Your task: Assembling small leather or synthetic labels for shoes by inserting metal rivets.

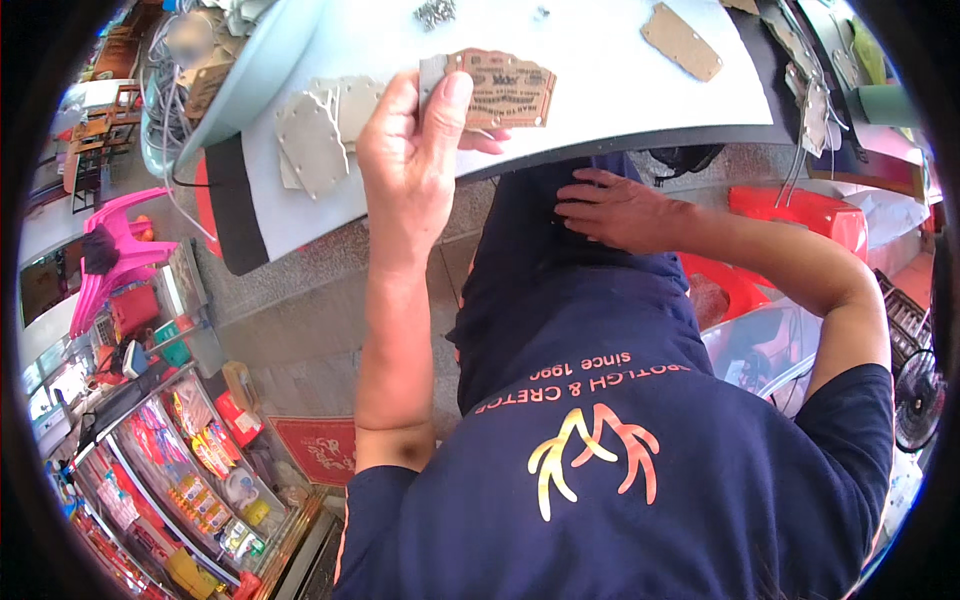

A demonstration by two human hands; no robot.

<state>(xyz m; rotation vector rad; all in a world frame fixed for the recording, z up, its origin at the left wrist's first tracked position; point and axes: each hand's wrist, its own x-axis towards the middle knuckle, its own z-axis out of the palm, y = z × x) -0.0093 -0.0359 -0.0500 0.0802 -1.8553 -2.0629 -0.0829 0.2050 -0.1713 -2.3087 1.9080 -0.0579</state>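
My left hand [410, 160] is raised over the near edge of a white table [600, 70] and pinches a brown leather patch [505, 90] with a grey backing piece behind it, thumb on its left end. My right hand [620, 210] rests flat on my dark blue trouser leg below the table edge, fingers spread, holding nothing. A pile of grey cut patches [320, 130] lies on the table just left of my left hand. Another tan patch [682, 42] lies farther right on the table.
Small metal rivets [435, 12] lie at the table's far side. More patches and cords hang at the right edge [815, 110]. A red plastic stool [790, 215] stands under my right arm. Pink stools [115, 250] and a glass display case [190, 470] stand at the left.
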